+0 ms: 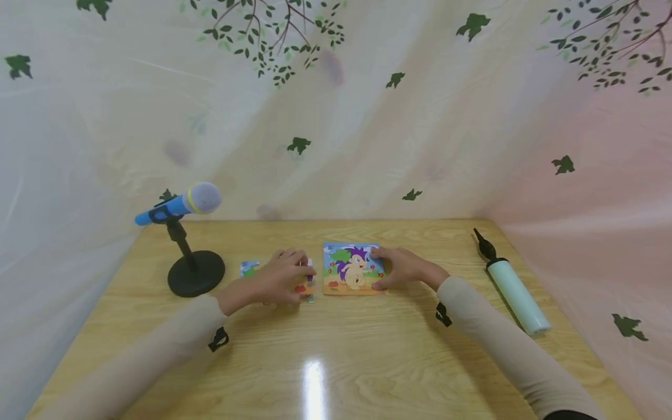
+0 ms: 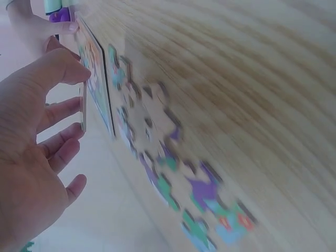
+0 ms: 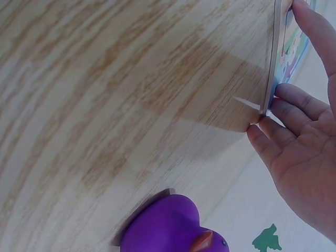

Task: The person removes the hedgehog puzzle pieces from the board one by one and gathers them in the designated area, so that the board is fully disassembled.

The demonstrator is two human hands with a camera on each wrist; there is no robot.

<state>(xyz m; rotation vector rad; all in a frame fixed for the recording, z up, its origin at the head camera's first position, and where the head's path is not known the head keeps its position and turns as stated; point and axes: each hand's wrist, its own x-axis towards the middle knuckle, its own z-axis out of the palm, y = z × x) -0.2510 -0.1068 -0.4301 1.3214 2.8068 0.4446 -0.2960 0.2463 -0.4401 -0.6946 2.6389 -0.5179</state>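
Observation:
A jigsaw puzzle board (image 1: 352, 268) with a purple-haired cartoon figure lies at the middle of the wooden table. My right hand (image 1: 401, 268) grips its right side, thumb and fingers spread along the edges. To the board's left, my left hand (image 1: 280, 277) hovers over loose jigsaw pieces (image 1: 249, 268) and hides most of them. In the left wrist view, my left thumb and fingers pinch a thin jigsaw piece (image 2: 83, 107), seen nearly edge-on. Several interlocking-shaped pieces (image 2: 202, 186) lie below that hand in a loose band.
On the left stands a blue toy microphone (image 1: 178, 204) on a black round-based stand (image 1: 196, 274). A pale green hand pump (image 1: 517, 294) lies at the right. The right wrist view shows a purple toy duck (image 3: 163, 226) on the table. A leaf-patterned cloth (image 1: 357, 128) hangs behind.

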